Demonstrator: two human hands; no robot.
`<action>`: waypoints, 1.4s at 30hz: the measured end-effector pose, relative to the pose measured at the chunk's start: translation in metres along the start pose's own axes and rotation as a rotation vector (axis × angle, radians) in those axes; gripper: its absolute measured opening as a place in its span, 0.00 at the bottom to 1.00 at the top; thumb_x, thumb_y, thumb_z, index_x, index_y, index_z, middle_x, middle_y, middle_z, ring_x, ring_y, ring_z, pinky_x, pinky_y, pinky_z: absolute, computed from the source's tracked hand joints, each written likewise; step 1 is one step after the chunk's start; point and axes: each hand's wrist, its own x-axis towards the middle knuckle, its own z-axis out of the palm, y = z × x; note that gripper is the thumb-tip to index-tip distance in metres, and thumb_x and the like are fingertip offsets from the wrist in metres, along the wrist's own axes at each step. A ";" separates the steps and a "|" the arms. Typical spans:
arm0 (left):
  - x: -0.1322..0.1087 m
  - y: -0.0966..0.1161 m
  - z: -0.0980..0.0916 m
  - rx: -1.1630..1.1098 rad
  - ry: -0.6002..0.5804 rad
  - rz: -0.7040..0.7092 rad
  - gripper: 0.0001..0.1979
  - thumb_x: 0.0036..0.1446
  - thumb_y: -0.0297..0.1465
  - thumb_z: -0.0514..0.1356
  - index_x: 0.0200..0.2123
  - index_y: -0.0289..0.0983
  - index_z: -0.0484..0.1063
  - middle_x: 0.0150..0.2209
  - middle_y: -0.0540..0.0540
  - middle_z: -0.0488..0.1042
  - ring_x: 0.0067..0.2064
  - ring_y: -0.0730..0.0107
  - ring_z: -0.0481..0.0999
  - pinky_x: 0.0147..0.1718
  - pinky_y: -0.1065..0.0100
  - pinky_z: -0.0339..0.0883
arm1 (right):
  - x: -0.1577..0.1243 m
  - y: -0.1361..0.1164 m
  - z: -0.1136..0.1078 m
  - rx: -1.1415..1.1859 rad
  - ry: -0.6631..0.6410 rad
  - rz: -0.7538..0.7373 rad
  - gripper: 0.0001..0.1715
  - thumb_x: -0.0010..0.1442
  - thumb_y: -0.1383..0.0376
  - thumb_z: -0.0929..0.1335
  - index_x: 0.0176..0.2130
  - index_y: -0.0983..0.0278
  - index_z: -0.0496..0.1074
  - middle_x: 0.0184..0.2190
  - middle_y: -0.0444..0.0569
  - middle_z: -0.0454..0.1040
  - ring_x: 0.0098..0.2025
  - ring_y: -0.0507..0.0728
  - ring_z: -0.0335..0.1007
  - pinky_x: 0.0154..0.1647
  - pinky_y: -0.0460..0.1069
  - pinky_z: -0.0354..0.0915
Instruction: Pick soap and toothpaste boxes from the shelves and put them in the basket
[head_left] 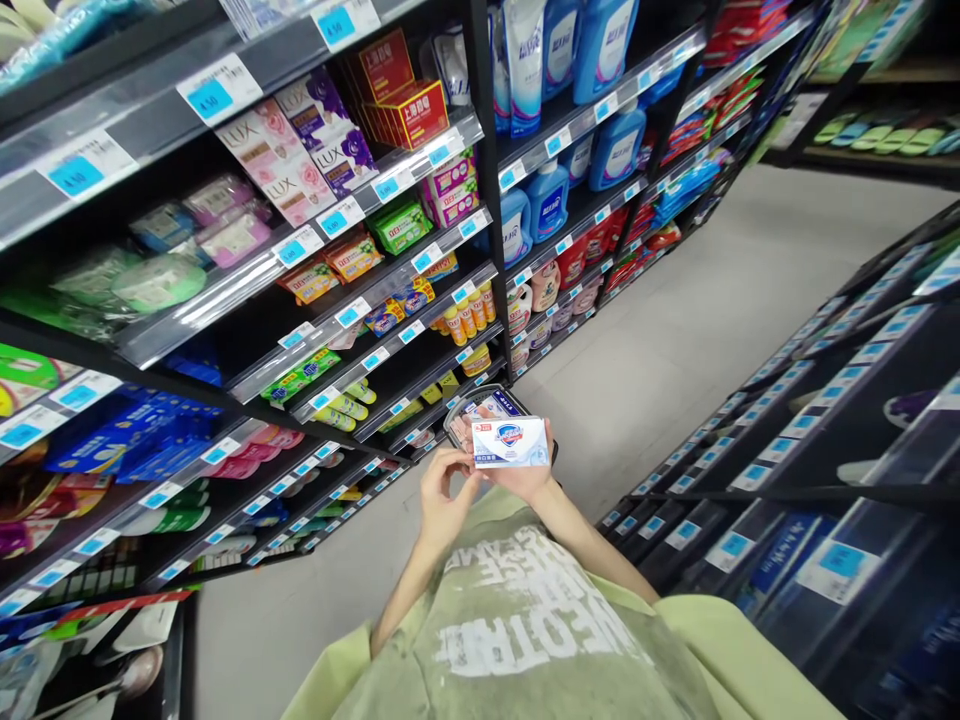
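Note:
A white and light-blue boxed bar of soap (510, 443), with a shield logo on its front, is held before my chest. At its lower left corner, my left hand (444, 490) pinches the edge between thumb and fingers. My right hand (536, 478) supports the box from behind and grips its right side, its fingers mostly hidden by the box. Just beyond the box is a dark-rimmed shopping basket (452, 412) with packages inside; how it is carried is hidden.
Shelves on the left hold Lux soap boxes (274, 160), red and yellow boxes (411, 112) and blue detergent bottles (547, 198). Black shelving with price tags (731, 548) stands close on my right. The grey aisle floor (645, 300) runs between them.

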 end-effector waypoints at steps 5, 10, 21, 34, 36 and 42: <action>-0.001 0.000 -0.003 0.051 0.004 0.004 0.06 0.58 0.33 0.67 0.39 0.39 0.78 0.38 0.43 0.74 0.42 0.62 0.73 0.41 0.63 0.71 | 0.001 0.003 -0.001 0.009 0.007 0.017 0.55 0.50 0.26 0.57 0.61 0.56 0.67 0.54 0.56 0.75 0.48 0.65 0.73 0.43 0.59 0.70; -0.002 0.001 -0.004 0.059 0.005 0.005 0.04 0.59 0.31 0.66 0.39 0.39 0.77 0.38 0.44 0.74 0.42 0.63 0.73 0.41 0.64 0.70 | 0.001 0.004 0.001 0.119 -0.056 0.024 0.50 0.50 0.29 0.62 0.60 0.56 0.70 0.53 0.53 0.75 0.49 0.64 0.73 0.45 0.56 0.69; -0.003 -0.002 -0.007 0.078 -0.008 0.026 0.03 0.62 0.29 0.63 0.39 0.39 0.76 0.37 0.45 0.73 0.40 0.65 0.73 0.40 0.66 0.70 | 0.000 0.007 0.002 0.166 -0.053 0.019 0.49 0.52 0.31 0.63 0.59 0.58 0.70 0.53 0.54 0.76 0.47 0.64 0.73 0.43 0.56 0.70; -0.003 -0.006 -0.009 0.057 -0.016 0.037 0.06 0.62 0.28 0.62 0.42 0.40 0.76 0.40 0.45 0.73 0.41 0.65 0.74 0.41 0.65 0.70 | 0.001 0.004 0.005 0.185 -0.062 0.020 0.48 0.52 0.32 0.64 0.59 0.59 0.69 0.52 0.55 0.74 0.48 0.65 0.72 0.42 0.57 0.69; -0.003 -0.005 -0.010 0.054 -0.026 0.038 0.07 0.63 0.27 0.62 0.44 0.41 0.76 0.40 0.45 0.73 0.41 0.65 0.74 0.41 0.65 0.70 | 0.001 0.003 0.005 0.178 -0.057 0.022 0.47 0.53 0.32 0.63 0.59 0.59 0.69 0.53 0.55 0.74 0.49 0.64 0.71 0.43 0.57 0.69; -0.003 -0.003 -0.008 0.063 -0.038 0.058 0.07 0.63 0.27 0.61 0.44 0.40 0.76 0.39 0.45 0.73 0.40 0.66 0.74 0.41 0.64 0.70 | 0.000 0.002 0.008 0.177 -0.049 0.018 0.47 0.53 0.33 0.64 0.58 0.59 0.69 0.52 0.54 0.75 0.49 0.65 0.72 0.40 0.55 0.69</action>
